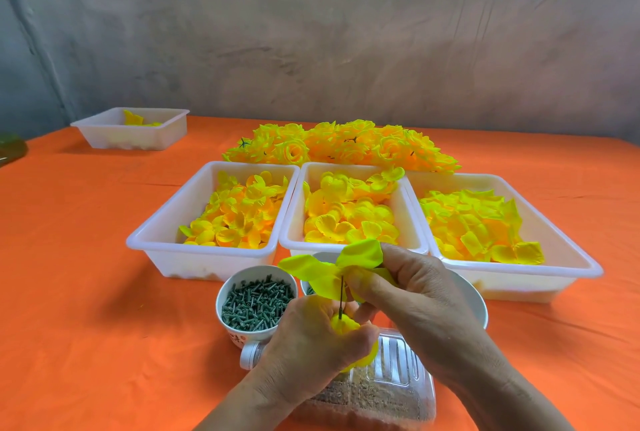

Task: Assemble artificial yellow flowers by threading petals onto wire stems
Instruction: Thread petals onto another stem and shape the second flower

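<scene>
white trays point(207, 254) number four; right fingers point(369, 284) pinch one petal point(360, 252), left fingers point(362, 335) one stem point(341, 295).

Left hand point(311, 335) holds wire point(341, 299); right hand point(415, 295) pinches petal point(360, 254).

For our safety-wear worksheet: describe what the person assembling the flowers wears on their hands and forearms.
Nothing is worn. The left hand and right hand are bare: no gloves or rings show. The left forearm and right forearm are bare to the frame's edge, with no sleeves, watch or bracelet in view.
</scene>
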Available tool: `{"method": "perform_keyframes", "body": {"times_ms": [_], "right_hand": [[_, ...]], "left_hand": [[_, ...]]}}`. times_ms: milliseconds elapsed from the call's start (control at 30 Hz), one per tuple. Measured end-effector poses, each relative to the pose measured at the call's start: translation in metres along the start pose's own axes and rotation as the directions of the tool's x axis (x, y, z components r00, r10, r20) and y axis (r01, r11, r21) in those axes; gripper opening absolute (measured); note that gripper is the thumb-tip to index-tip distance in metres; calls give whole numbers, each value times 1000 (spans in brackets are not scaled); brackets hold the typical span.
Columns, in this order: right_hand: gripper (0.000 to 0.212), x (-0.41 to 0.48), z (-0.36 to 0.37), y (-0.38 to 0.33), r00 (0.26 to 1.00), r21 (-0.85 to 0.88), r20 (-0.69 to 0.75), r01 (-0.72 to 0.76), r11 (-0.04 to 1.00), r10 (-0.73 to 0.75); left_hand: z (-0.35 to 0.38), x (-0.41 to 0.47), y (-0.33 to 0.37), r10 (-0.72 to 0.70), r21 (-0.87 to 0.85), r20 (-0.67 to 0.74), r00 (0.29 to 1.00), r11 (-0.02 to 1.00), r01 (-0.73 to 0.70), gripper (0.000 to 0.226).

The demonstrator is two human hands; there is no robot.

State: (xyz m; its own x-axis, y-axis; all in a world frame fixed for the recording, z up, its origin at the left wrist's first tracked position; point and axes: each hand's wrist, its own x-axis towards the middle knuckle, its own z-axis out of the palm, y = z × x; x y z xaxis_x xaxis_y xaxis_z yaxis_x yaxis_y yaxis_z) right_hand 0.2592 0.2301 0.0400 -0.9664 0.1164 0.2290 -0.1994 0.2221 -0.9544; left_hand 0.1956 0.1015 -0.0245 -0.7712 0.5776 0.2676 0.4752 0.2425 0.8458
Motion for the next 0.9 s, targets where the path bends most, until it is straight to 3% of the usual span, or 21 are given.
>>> {"method": "perform_keyframes", "body": {"times_ms": [267, 467, 600, 667, 733, 900], "right_hand": [[16, -2, -1, 0, 1000, -28, 0, 11, 1000, -11], [27, -9, -7, -7, 983, -280, 64, 183, 942, -172], [37, -8, -15, -6, 986, -110, 94, 146, 983, -136], [56, -4, -14, -6, 994, -47, 66, 96, 994, -93], [65, 1, -12, -8, 994, -122, 35, 105, 987, -102], [28, 7, -6, -13, 982, -376, -10, 169, 911, -187]], "left_hand": [[0, 0, -4, 37, 14, 9, 999, 999, -37, 20], [0, 1, -3, 40, -17, 14, 999, 999, -40, 15], [2, 1, -5, -26, -8, -15, 1000, 1000, 26, 19], [2, 1, -4, -5, 21, -35, 999, 1000, 5, 19], [2, 0, -2, 40, 52, -61, 997, 998, -37, 21], [0, 3, 1, 139, -25, -33, 990, 990, -140, 13]]}}
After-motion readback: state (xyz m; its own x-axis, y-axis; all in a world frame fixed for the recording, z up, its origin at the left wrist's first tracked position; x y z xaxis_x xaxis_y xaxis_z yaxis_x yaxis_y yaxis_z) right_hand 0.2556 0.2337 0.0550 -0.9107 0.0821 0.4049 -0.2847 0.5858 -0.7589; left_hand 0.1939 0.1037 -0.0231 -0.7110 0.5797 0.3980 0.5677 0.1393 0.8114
